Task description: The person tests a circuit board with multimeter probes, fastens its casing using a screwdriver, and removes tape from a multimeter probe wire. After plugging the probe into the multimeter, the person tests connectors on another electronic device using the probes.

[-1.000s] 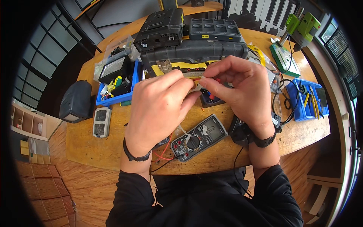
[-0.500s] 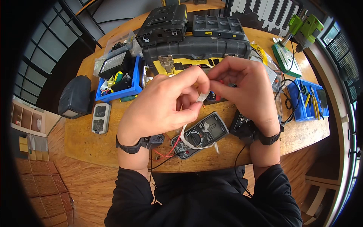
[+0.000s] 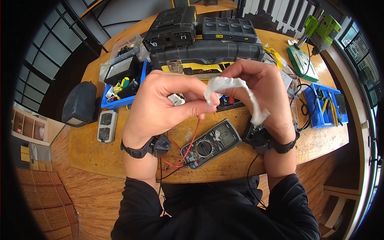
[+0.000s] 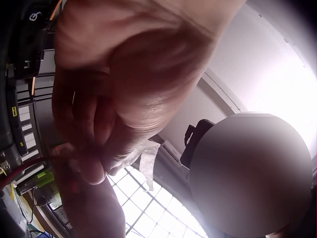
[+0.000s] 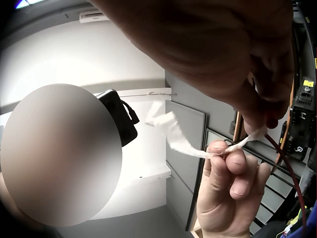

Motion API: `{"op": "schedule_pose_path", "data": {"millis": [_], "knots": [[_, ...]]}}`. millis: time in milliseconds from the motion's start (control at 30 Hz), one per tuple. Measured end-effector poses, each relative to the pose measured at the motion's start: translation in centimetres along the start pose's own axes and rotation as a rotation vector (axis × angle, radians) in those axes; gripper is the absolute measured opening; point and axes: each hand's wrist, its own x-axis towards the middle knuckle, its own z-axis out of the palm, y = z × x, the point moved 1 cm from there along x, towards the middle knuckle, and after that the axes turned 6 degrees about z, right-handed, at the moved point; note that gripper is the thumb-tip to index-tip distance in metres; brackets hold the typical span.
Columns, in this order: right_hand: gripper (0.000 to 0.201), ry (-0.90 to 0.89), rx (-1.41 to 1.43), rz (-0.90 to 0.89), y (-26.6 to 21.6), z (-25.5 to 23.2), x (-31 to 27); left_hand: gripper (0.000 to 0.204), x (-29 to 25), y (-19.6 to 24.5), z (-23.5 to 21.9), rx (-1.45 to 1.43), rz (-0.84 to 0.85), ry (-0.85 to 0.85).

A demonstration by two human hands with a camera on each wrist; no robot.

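Observation:
A crumpled white strip (image 3: 251, 97) arches up between the hands and across the front of the right hand (image 3: 267, 94). My left hand (image 3: 162, 105) pinches it between thumb and fingertips. In the right wrist view, the strip (image 5: 181, 143) runs through the left fingertips (image 5: 229, 166) to the pinched fingers of the right hand (image 5: 223, 54). A thin red wire (image 5: 286, 163) comes out at those right fingers, beside the strip's end. Below the hands lies a multimeter (image 3: 205, 148), with a red lead (image 3: 193, 141) rising toward the hands. The wire's tip is hidden by fingers.
A black and yellow toolbox (image 3: 208, 54) stands behind the hands, a black case (image 3: 170, 30) on top. Blue bins stand at left (image 3: 124, 102) and right (image 3: 316, 116). A green drill stand (image 3: 302, 64) is at the back right, a grey two-slot device (image 3: 107, 126) at left.
The strip's loose length, which hung over the multimeter, has swung up and to the right. My left hand's thumb and fingers have closed together on it; the right hand stays nearly in place.

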Motion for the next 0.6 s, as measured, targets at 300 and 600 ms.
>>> {"op": "schedule_pose_path", "data": {"millis": [300, 600], "knots": [[0.007, -0.068, 0.004, 0.042, -0.1, 0.4, -0.1, 0.020, 0.5, -1.6, 0.2, 0.212, 0.182, 0.193], [0.007, -0.099, 0.061, 0.039, 0.0, 0.4, -0.1, 0.014, 0.6, -1.1, 1.4, 0.228, 0.058, 0.367]]}}
